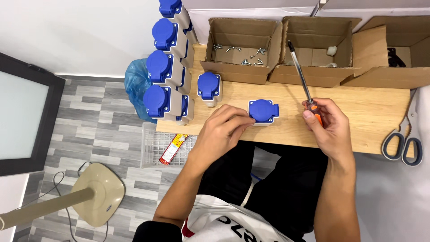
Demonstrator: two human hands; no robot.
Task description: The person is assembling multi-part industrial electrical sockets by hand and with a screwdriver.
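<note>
My left hand [221,130] rests on the wooden table [358,116], its fingertips touching the left side of a blue-lidded grey socket box [263,112]. A screwdriver [302,78] with an orange handle and long metal shaft is gripped in my right hand [327,127], its tip pointing up and away toward the cardboard boxes. A second socket box [209,87] of the same kind stands just left of the first. Several more blue-lidded socket boxes [165,71] are lined up along the table's left edge.
Three open cardboard boxes sit at the back: one with loose screws [239,54], a middle box [313,49] with small white parts, and a right box [403,54]. Scissors [405,139] lie at the right edge. Below are a wire basket [156,143], a blue bag and a fan base [96,192].
</note>
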